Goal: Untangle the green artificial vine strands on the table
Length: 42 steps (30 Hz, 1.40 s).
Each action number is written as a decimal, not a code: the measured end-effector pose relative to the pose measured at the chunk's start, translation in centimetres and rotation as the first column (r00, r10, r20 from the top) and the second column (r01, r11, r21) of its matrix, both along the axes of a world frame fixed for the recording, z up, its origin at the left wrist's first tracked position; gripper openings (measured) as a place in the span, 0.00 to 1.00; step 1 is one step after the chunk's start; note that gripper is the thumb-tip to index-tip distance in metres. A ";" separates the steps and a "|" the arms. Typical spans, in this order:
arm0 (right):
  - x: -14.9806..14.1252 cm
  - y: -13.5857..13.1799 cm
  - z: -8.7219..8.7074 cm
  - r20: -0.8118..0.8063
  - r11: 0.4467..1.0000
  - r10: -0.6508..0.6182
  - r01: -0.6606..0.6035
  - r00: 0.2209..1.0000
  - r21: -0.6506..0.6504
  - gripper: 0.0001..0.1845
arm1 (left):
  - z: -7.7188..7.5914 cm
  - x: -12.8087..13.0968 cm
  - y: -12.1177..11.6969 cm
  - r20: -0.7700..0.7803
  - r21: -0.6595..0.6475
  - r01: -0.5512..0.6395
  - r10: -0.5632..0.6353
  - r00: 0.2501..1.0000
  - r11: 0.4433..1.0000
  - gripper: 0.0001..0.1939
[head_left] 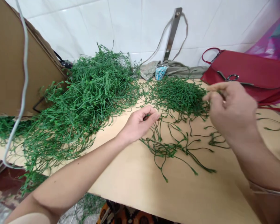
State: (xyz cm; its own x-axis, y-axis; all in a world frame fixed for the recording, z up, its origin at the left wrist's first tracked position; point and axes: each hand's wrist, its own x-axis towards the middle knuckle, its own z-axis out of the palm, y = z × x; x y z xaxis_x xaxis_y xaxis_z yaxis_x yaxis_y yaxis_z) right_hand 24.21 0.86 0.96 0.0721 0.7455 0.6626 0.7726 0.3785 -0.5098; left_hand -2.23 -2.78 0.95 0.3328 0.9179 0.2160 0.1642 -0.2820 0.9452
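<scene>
My left hand [140, 123] is closed in a pinch over the middle of the table, with thin green artificial stems at its fingertips. Just below it lies a small loose bunch of green stems [170, 151], with small bud-like tips. To the right, my right hand [234, 109] is raised and slightly blurred, thumb and forefinger pinched; what they hold, if anything, I cannot make out. Between and beyond the hands sits a flat pile of green stems [179, 95]. A much larger tangled heap of green stems [100, 84] spreads over the left side.
A cardboard box [18, 62] stands at the left, with a white cable [25, 62] hanging before it. Along the tiled wall are a blue-and-white cup [160, 72], a grey cloth [188, 71] and a metal bracket [172, 34]. A red handbag [252, 70] rests on the right of the table [135, 177].
</scene>
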 end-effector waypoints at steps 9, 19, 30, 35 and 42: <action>-6.7 -2.9 -0.1 0.101 0.924 0.377 -0.382 0.921 0.030 0.08 | -0.2 -0.3 0.6 0.072 -0.093 -0.063 0.070 0.995 0.994 0.13; -6.9 -3.0 -1.4 0.045 0.901 0.425 -0.418 0.904 -0.111 0.04 | -0.3 -0.4 0.8 -0.013 -0.124 -0.042 0.040 0.999 0.991 0.13; -6.8 -3.3 -0.3 0.158 0.898 0.438 -0.422 0.885 -0.126 0.06 | -1.0 -0.1 0.9 -0.114 -0.113 -0.074 0.061 0.992 0.991 0.13; -6.5 -2.9 -0.8 0.301 0.907 0.397 -0.420 0.867 0.013 0.06 | -0.9 0.0 0.7 -0.204 -0.113 -0.084 0.059 0.977 0.990 0.10; -6.5 -3.3 -0.4 0.264 0.906 0.410 -0.423 0.873 -0.006 0.07 | -1.2 0.6 -0.1 -0.158 -0.201 -0.054 0.022 0.987 0.978 0.17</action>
